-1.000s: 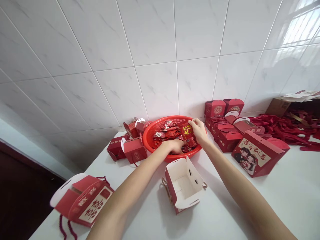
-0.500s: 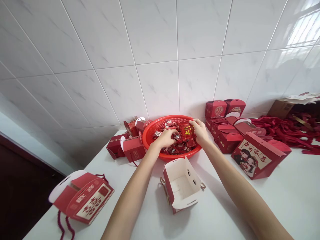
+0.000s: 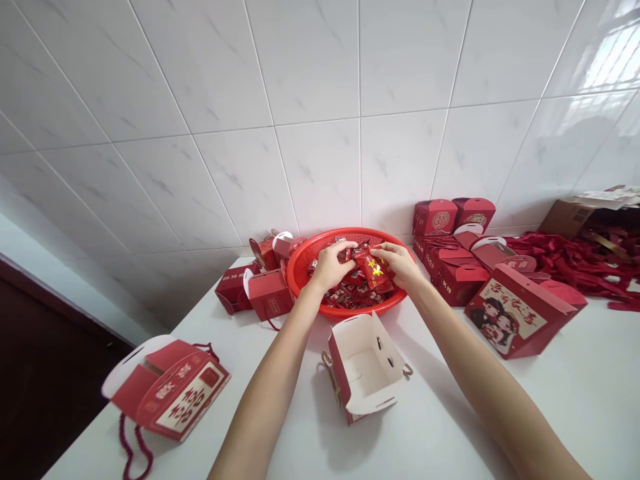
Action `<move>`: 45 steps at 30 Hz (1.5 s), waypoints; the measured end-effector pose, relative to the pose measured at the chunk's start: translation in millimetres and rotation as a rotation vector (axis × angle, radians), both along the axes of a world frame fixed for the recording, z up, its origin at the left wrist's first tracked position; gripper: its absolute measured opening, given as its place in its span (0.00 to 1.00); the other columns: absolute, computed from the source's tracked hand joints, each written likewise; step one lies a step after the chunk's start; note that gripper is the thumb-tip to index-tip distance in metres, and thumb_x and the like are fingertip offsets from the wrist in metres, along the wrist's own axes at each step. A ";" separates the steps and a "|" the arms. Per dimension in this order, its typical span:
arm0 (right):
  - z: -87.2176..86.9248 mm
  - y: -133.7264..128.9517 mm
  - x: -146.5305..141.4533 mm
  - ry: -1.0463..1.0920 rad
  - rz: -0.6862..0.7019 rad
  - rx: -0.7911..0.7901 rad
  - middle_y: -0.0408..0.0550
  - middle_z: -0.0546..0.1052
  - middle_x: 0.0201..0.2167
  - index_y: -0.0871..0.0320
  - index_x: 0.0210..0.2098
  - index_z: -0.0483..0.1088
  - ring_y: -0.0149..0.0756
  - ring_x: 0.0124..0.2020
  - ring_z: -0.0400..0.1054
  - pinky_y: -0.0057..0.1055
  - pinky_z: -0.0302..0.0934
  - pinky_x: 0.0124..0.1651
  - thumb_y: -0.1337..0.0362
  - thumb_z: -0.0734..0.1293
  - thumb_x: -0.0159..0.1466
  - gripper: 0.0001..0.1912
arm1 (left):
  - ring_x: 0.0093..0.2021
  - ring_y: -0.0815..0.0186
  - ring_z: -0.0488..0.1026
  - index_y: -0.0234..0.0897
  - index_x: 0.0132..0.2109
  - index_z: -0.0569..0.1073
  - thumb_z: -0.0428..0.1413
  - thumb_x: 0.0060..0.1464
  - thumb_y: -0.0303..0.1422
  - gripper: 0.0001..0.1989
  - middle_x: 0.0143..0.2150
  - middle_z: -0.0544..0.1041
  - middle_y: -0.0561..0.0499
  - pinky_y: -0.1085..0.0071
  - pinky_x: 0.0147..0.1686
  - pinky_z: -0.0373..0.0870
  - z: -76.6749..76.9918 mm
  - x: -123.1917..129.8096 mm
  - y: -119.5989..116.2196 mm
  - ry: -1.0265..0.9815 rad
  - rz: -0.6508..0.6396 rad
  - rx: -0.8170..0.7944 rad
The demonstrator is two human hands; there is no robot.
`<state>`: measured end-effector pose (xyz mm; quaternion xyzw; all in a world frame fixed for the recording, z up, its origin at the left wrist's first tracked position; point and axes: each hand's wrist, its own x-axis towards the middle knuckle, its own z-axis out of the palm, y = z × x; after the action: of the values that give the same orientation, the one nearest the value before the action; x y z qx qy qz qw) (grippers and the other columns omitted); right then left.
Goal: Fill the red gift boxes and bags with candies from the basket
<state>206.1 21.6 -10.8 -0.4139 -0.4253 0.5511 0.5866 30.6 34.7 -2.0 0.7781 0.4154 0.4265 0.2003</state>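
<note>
- The left hand [image 3: 333, 267] covers the near-left rim at 8 o'clock and some wrapped pieces; its fingers are bent over red wrappers, and whether they grip any is unclear.
- The right hand [image 3: 399, 265] enters at 4 o'clock, its thumb and fingers pinched on the upper right corner of a shiny red packet [image 3: 373, 269].
- A brown cardboard carton [image 3: 563, 217] at 3 o'clock is cut off by the view's right edge; crumpled dark-red ribbons [image 3: 540, 257] lie beside it.
- The round red plastic basket [image 3: 296, 270], with perforated walls, holds many small red wrapped sweets [image 3: 350, 295], too jumbled to count.
- At 6 o'clock from it, an open red paper box [image 3: 370, 367] shows its white inside, 2 dark slots and rope handles.
- A red box with dark-red cords [image 3: 173, 390] lies at 8 o'clock on the white surface [image 3: 440, 427].
- The packet, tilted above the sweets inside the basket, is glossy with gold characters.
</note>
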 end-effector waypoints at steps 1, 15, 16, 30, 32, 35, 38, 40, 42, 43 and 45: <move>0.0 0.1 -0.1 0.002 0.004 -0.001 0.42 0.76 0.22 0.57 0.25 0.71 0.33 0.23 0.69 0.29 0.63 0.27 0.60 0.77 0.40 0.16 | 0.53 0.60 0.75 0.35 0.48 0.77 0.58 0.48 0.20 0.19 0.51 0.80 0.47 0.66 0.56 0.69 -1.2 -0.2 1.4 -0.012 -0.001 0.003; -1.9 0.5 0.7 0.085 -0.176 0.077 0.39 0.74 0.19 0.55 0.23 0.71 0.32 0.22 0.67 0.29 0.61 0.26 0.58 0.78 0.37 0.17 | 0.43 0.57 0.78 0.35 0.53 0.74 0.62 0.50 0.33 0.22 0.43 0.81 0.45 0.66 0.43 0.73 -6.9 1.9 -3.1 0.476 -0.202 -0.425; -1.6 0.0 0.7 0.092 -0.185 0.081 0.39 0.74 0.18 0.55 0.23 0.70 0.32 0.22 0.67 0.29 0.61 0.26 0.58 0.78 0.38 0.17 | 0.43 0.57 0.78 0.36 0.51 0.76 0.62 0.51 0.34 0.20 0.44 0.81 0.46 0.67 0.43 0.73 -6.7 2.2 -3.9 0.564 -0.255 -0.455; -0.3 -1.7 0.6 0.102 -0.201 0.086 0.39 0.75 0.20 0.55 0.23 0.71 0.33 0.23 0.68 0.29 0.63 0.27 0.60 0.77 0.38 0.16 | 0.46 0.57 0.77 0.38 0.50 0.77 0.59 0.46 0.29 0.21 0.51 0.80 0.48 0.71 0.42 0.72 -11.0 11.9 -3.1 0.879 -0.430 -0.479; -0.3 -1.8 0.8 0.099 -0.199 0.082 0.40 0.75 0.20 0.55 0.23 0.70 0.34 0.23 0.68 0.30 0.63 0.27 0.60 0.77 0.38 0.16 | 0.44 0.56 0.77 0.37 0.47 0.78 0.59 0.46 0.31 0.19 0.48 0.81 0.47 0.70 0.39 0.72 -8.6 13.8 -5.3 0.922 -0.393 -0.497; -0.2 -2.3 0.8 0.095 -0.196 0.077 0.40 0.75 0.20 0.55 0.23 0.70 0.34 0.24 0.68 0.30 0.63 0.27 0.60 0.77 0.39 0.15 | 0.42 0.55 0.77 0.36 0.46 0.78 0.58 0.48 0.34 0.16 0.46 0.81 0.45 0.70 0.37 0.72 -2.8 17.4 -10.2 1.000 -0.335 -0.517; 0.0 -2.9 0.5 0.092 -0.192 0.073 0.40 0.75 0.20 0.55 0.23 0.70 0.34 0.23 0.68 0.30 0.62 0.26 0.60 0.77 0.39 0.16 | 0.42 0.55 0.78 0.35 0.47 0.78 0.58 0.48 0.35 0.18 0.47 0.81 0.43 0.69 0.37 0.72 3.6 20.2 -15.2 1.068 -0.277 -0.554; 0.0 -3.1 0.4 0.090 -0.191 0.071 0.39 0.74 0.20 0.55 0.23 0.69 0.33 0.23 0.68 0.29 0.61 0.26 0.59 0.77 0.39 0.16 | 0.42 0.54 0.78 0.35 0.46 0.79 0.58 0.48 0.36 0.18 0.47 0.81 0.43 0.68 0.37 0.72 6.5 21.1 -17.2 1.094 -0.256 -0.574; 0.1 -3.1 0.4 0.089 -0.192 0.073 0.39 0.74 0.19 0.54 0.23 0.69 0.33 0.22 0.67 0.29 0.61 0.25 0.59 0.77 0.38 0.17 | 0.40 0.54 0.78 0.35 0.44 0.79 0.58 0.47 0.36 0.17 0.46 0.82 0.43 0.68 0.36 0.72 7.3 21.2 -17.5 1.101 -0.252 -0.581; 0.1 -3.1 0.5 0.089 -0.192 0.074 0.39 0.74 0.19 0.54 0.23 0.68 0.33 0.22 0.67 0.29 0.61 0.25 0.59 0.77 0.38 0.17 | 0.39 0.55 0.78 0.35 0.43 0.79 0.58 0.47 0.36 0.16 0.45 0.82 0.43 0.68 0.35 0.72 7.0 21.0 -17.1 1.102 -0.250 -0.583; 0.1 -3.1 0.6 0.089 -0.193 0.074 0.39 0.74 0.19 0.54 0.23 0.68 0.33 0.22 0.67 0.29 0.61 0.25 0.59 0.77 0.38 0.17 | 0.37 0.54 0.78 0.34 0.40 0.79 0.59 0.46 0.36 0.14 0.42 0.82 0.42 0.67 0.34 0.71 5.3 20.1 -15.6 1.101 -0.243 -0.578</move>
<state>206.7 18.5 -10.7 -0.4062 -0.3770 0.4939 0.6701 50.8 19.1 3.3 0.8395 0.4648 -0.1916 0.2063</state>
